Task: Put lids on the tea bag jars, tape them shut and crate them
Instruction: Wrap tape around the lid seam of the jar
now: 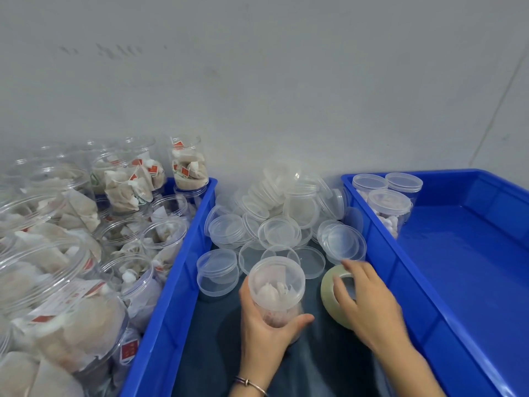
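Jar (276, 285) in left hand (264, 329), seemingly lidded

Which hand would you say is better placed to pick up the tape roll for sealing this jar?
Right: the right hand already rests on the tape roll, while the left hand grips the lidded jar.

The left hand (264, 325) reaches in from the bottom edge, forearm rising almost straight up, a thin bracelet (252, 383) on the wrist. Its fingers and thumb curl round a lidded jar (276, 287) — thumb on the right side, fingers on the left. The right hand (369, 305) comes in from the lower right, palm down, fingers spread and bent over a tape roll (333, 296), gripping it.
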Demonstrator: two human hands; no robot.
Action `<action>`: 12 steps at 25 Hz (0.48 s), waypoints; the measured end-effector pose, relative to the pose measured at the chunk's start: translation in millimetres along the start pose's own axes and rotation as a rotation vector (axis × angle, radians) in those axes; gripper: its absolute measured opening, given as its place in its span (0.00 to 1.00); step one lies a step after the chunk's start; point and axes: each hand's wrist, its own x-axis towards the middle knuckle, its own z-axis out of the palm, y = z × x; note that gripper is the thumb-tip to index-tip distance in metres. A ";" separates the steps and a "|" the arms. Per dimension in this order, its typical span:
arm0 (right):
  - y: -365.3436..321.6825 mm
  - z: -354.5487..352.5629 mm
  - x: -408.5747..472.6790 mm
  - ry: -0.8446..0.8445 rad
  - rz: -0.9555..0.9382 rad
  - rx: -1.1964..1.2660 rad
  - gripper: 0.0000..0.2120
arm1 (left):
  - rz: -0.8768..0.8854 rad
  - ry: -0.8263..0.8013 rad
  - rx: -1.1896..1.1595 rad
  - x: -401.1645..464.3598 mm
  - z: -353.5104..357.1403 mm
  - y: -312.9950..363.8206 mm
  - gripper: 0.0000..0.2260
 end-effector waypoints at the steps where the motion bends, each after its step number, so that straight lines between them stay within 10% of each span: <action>1: 21.1 -3.2 -7.7 -0.135 0.068 -0.262 0.22 | 0.045 0.037 0.023 -18.1 -22.1 7.9 0.48; 4: 36.1 6.0 -31.9 -0.434 0.118 -0.601 0.23 | 0.099 -0.050 0.000 -21.0 -29.1 13.9 0.52; 7: 26.7 9.3 -30.2 -0.256 -0.078 -0.606 0.11 | 0.115 -0.069 -0.166 -29.3 -30.8 25.1 0.46; 12: -27.1 -25.3 -9.1 0.141 0.114 0.362 0.16 | 0.316 0.162 -0.103 -16.5 -48.0 79.2 0.22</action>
